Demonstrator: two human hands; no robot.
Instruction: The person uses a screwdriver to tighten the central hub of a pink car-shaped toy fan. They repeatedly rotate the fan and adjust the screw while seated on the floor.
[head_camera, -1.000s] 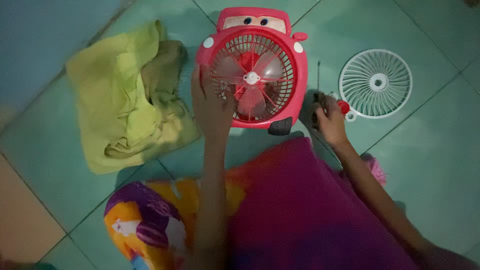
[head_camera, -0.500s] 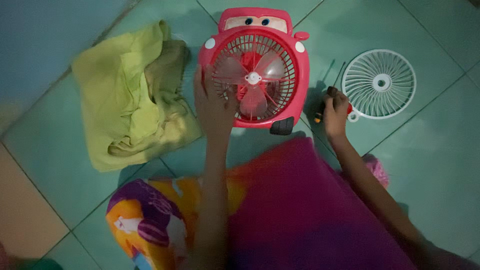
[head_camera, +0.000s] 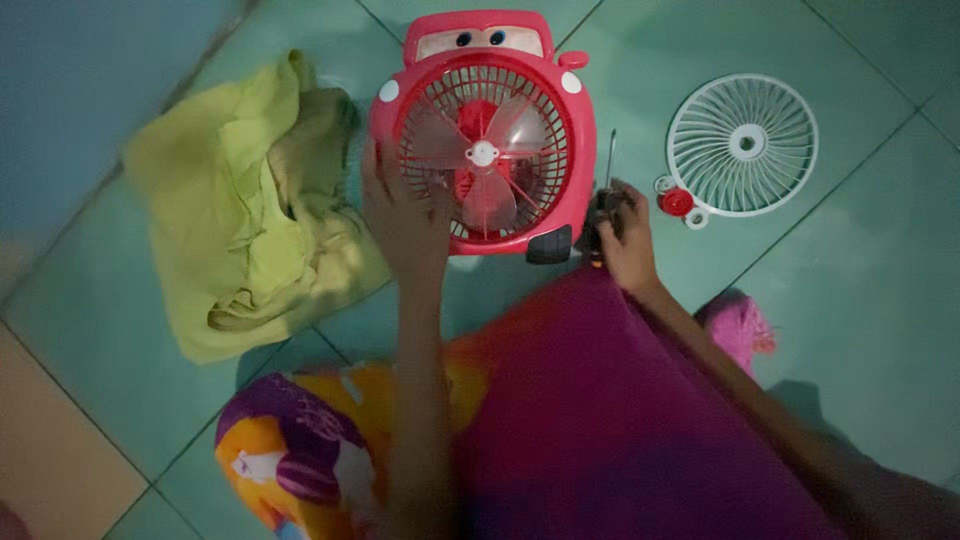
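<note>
Our left hand (head_camera: 405, 215) lies open, flat on the red fan (head_camera: 483, 130) at its seven o'clock. Our right hand (head_camera: 625, 240) grips a screwdriver (head_camera: 608, 170) just beside the fan's four o'clock. A white grille (head_camera: 742, 145) lies on the floor (head_camera: 860, 260) at three; a yellow cloth (head_camera: 250, 200) at nine.

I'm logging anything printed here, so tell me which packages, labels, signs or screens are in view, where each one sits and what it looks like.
None: no package, label, sign or screen shows.
Closest to a marking: painted cartoon eyes, blue and white, on the top panel of the red car-shaped fan, which lies on the green tiled floor.
</note>
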